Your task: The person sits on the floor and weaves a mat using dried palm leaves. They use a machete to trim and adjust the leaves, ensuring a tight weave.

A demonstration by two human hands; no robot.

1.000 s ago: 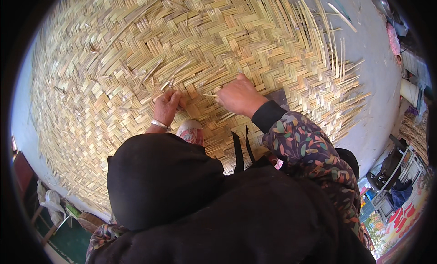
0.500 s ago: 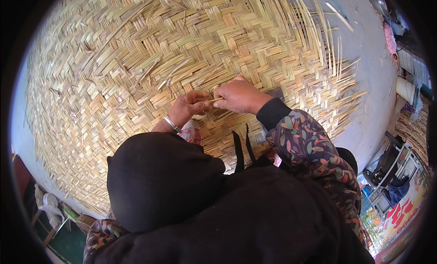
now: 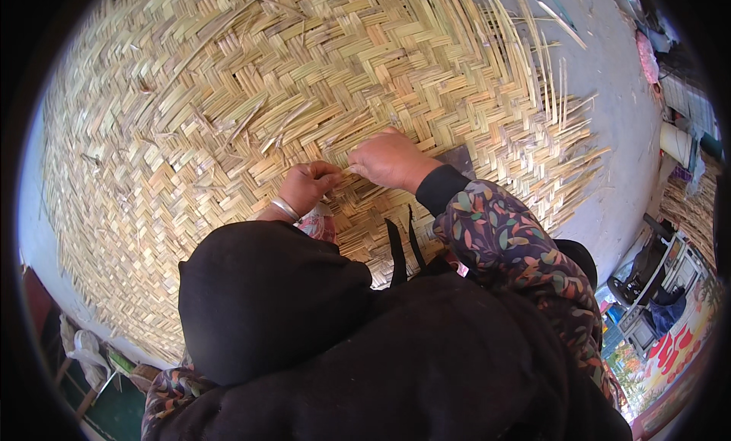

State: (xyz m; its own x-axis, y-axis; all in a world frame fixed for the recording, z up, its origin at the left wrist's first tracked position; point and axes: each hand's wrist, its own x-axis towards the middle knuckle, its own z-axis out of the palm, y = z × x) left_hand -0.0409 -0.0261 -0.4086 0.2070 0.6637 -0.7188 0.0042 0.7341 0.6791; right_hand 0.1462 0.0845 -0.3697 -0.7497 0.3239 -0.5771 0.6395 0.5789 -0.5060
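Note:
A large mat (image 3: pixel 205 106) of pale yellow-green split reed strips lies under both hands, woven in a herringbone pattern. Between the hands runs a short reed strip (image 3: pixel 345 172), pinched at either end. My left hand (image 3: pixel 306 188), with a silver bangle at the wrist, holds its left end between thumb and fingers. My right hand (image 3: pixel 392 161), in a dark cuff, is closed on the other end, its fingertips mostly hidden under the knuckles. Just beyond the right wrist, a flat dark grey piece (image 3: pixel 458 161) rests on the weave.
Loose strip ends fan out along the mat's right edge (image 3: pixel 582 148). Beyond it is the grey floor (image 3: pixel 620 159), with one loose strip (image 3: pixel 562 24) on it. A vehicle (image 3: pixel 662 289) stands at the far right. White plastic bags (image 3: pixel 87 353) lie at the lower left.
Both hands have shifted slightly left. The left fingers have closed more tightly on the strip, and the right hand has turned a little, still gripping its end.

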